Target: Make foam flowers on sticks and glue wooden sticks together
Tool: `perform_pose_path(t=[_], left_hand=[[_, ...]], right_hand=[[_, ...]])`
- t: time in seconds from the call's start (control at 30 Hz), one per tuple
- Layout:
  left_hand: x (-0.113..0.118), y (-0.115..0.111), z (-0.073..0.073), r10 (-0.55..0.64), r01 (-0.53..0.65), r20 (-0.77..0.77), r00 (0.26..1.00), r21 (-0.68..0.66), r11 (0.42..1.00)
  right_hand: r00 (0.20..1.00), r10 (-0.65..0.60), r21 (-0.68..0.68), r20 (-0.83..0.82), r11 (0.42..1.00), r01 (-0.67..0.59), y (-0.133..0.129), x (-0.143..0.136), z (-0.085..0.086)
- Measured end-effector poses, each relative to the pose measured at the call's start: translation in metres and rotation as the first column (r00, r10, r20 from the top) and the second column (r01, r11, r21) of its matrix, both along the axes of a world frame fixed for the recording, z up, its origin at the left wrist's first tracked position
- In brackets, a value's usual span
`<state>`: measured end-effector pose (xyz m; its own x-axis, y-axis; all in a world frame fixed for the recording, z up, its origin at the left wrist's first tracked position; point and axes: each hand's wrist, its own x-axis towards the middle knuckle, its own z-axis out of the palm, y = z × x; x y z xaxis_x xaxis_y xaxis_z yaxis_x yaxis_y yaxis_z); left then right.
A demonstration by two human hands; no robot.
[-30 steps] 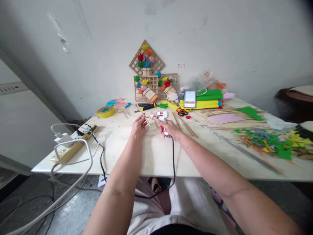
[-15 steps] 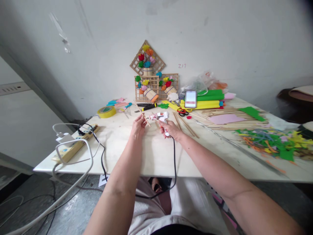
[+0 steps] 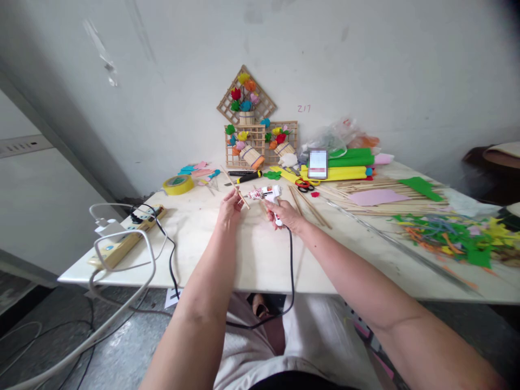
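Between the fingertips of my left hand (image 3: 231,207) is a thin wooden stick (image 3: 242,198), slanting from upper left to lower right above the table. My right hand (image 3: 281,213) is wrapped round the handle of a white glue gun (image 3: 271,193), whose red-speckled front end points left at the stick. Whether the nozzle touches the stick is too small to tell. A black cord (image 3: 291,265) hangs from the gun's handle over the table's front edge. A few loose sticks (image 3: 311,206) lie just right of the gun.
Flowered lattice panels (image 3: 245,146) lean on the wall. Behind my hands lie a knife (image 3: 249,177) and scissors (image 3: 305,185). Yellow tape (image 3: 177,185) and a power strip (image 3: 125,244) are at left. Sticks, felt scraps (image 3: 459,238) and a wire bundle (image 3: 390,238) cover the right side.
The whole view has shifted very slightly. Both hands keep nearly the same place and the same hold on the stick and the glue gun.
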<state>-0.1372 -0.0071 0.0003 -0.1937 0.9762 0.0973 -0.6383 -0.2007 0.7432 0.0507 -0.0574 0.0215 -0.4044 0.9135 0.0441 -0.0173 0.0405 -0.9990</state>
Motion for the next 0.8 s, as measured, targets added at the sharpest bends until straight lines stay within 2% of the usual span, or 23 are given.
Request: perform_pose_path(t=[0.8], left_hand=[[-0.0055,0.0020,0.0004,0.041,-0.041,0.032,0.999,-0.007,0.999]], right_hand=[[1.000,0.016,0.024,0.026,1.000,-0.016,-0.0079,0.0008,0.0055]])
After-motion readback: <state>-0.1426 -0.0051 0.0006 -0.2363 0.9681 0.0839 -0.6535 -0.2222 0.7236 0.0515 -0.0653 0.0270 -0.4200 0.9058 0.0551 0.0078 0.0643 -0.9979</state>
